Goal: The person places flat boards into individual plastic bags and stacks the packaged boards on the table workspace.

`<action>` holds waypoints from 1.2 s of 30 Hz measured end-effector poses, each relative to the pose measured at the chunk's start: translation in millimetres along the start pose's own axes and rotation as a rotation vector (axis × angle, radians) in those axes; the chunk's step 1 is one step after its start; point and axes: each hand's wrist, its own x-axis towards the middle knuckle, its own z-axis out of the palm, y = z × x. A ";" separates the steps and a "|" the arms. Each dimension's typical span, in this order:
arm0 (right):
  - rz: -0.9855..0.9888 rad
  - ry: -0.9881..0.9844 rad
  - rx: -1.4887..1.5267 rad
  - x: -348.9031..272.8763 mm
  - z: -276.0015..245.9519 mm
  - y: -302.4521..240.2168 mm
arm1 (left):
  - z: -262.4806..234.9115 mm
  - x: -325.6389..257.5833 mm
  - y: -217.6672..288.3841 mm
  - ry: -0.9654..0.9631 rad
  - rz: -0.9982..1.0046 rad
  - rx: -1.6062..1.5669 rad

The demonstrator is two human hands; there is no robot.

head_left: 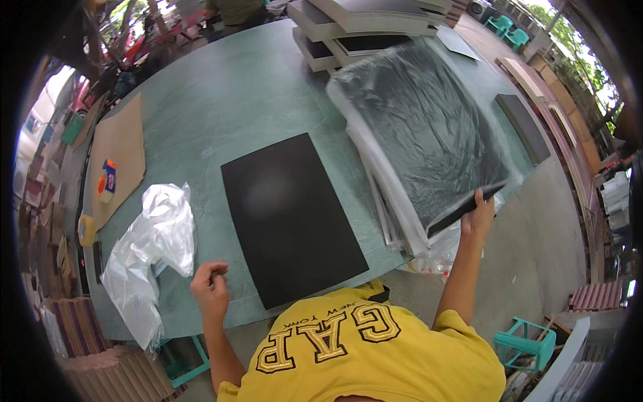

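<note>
My right hand (478, 216) grips the near edge of a black panel in a clear plastic bag (422, 127), thumb on top. It is the top one of a pile of bagged panels on the right side of the table, and a strip of black shows bare by the hand. A bare black rectangular panel (288, 214) lies flat in front of me. To its left, my left hand (210, 289) hovers near the table edge with its fingers curled in and nothing visible in them. Crumpled clear plastic bags (157, 234) lie beside that hand.
The green table (201, 100) carries stacked dark panels (362, 30) at the back and a narrow dark board (522, 127) at right. Brown cardboard (124, 147), a tape dispenser (107, 181) and a tape roll (86, 230) lie left. A green stool (526, 345) stands on the floor.
</note>
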 end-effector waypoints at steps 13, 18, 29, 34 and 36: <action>-0.727 0.340 -1.020 25.6 -84.7 49.7 | 20.8 14.9 -17.0 -0.076 0.036 0.174; -0.795 0.364 -1.217 -9.7 -45.3 -1.3 | -29.4 69.0 -68.0 0.312 0.240 0.671; -0.664 -0.146 -0.833 -33.8 48.5 5.0 | -87.7 101.9 -72.0 0.526 0.278 0.881; -0.639 -0.278 -0.852 -31.2 50.6 18.8 | -102.4 111.7 -67.2 0.573 0.094 0.497; -0.629 -0.305 -0.791 -36.8 58.0 20.4 | -137.1 121.6 -43.2 0.900 0.182 0.420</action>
